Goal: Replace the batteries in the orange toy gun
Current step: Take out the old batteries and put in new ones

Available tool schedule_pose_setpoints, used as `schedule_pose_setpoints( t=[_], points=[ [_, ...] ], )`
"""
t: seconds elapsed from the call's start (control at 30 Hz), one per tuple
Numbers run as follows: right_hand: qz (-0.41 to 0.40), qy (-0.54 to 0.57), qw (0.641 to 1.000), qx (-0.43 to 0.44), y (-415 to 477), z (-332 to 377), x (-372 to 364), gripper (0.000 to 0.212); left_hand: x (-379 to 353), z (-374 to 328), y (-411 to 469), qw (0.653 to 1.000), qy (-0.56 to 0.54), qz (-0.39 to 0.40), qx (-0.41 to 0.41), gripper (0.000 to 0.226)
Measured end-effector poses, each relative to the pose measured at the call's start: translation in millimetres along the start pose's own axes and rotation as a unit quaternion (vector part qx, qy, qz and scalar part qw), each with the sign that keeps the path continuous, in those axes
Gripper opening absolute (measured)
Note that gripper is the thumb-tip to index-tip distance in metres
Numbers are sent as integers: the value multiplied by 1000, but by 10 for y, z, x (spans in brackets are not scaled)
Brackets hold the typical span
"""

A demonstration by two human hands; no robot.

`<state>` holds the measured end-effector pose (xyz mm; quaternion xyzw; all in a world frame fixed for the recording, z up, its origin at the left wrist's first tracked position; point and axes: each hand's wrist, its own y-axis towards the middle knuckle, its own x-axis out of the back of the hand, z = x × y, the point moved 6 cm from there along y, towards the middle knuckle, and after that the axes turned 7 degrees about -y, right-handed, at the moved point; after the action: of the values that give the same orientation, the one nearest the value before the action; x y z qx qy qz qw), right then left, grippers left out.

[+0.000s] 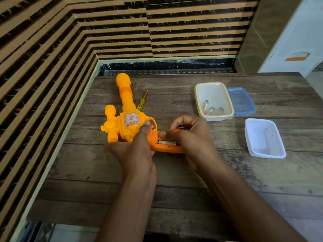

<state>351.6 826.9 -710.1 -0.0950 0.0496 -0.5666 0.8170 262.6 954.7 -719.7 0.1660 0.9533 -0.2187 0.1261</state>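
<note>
Toy gun (pixel 128 122) (one, orange) on table (pixel 174 173): left grip (pixel 138 151) clamped on body, right grip (pixel 189 137) curled round handle over one seated battery (pixel 168 142); three batteries (pixel 212 110) in cream tub (pixel 197 95), one white tub (pixel 247 137), one screwdriver (pixel 142 100).

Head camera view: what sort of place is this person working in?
Most likely a room in a home, not a workshop: a wood-plank table set into a corner of striped decorative wall panelling, a cream plastic food tub holding batteries, and a white appliance or cabinet at the right.
</note>
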Motion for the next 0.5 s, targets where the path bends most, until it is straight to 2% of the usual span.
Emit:
schedule_pose_setpoints(
  t=[0.23,0.37,0.5],
  points=[
    [3,-28,999,17,1,30,47,32,-25,-45,-56,1000,-9,-12,12,55],
    [-4,-136,987,84,-69,177,137,21,-30,-43,-70,1000,-11,-4,23,56],
    [-28,-239,958,157,-206,332,453,9,-15,-32,-58,999,-18,-9,33,57]
  ],
)
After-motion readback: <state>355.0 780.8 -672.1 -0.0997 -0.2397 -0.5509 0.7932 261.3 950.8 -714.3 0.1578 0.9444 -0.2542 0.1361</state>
